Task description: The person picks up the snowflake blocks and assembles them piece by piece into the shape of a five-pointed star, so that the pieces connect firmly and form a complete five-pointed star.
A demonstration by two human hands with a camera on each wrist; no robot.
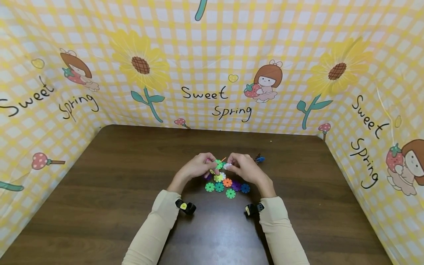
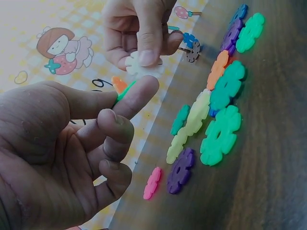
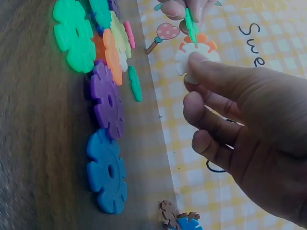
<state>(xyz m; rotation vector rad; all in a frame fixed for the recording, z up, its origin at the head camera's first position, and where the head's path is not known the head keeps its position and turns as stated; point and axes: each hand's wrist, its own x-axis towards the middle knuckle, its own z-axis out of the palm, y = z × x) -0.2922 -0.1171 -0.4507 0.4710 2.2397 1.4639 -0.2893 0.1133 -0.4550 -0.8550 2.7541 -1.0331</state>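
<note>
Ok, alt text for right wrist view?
The right hand pinches a notched white plastic disc beside a notched green plastic disc held by the left hand. Others, including a notched purple plastic disc and a notched blue plastic disc, lie on the brown wooden table.

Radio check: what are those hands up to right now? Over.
Left hand pinches green disc; right hand pinches white disc. Orange disc close by. More discs on table; no obstruction seen.

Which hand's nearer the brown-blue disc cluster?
Right. The right hand is just left of the brown-blue disc cluster; the left hand is farther left.
</note>
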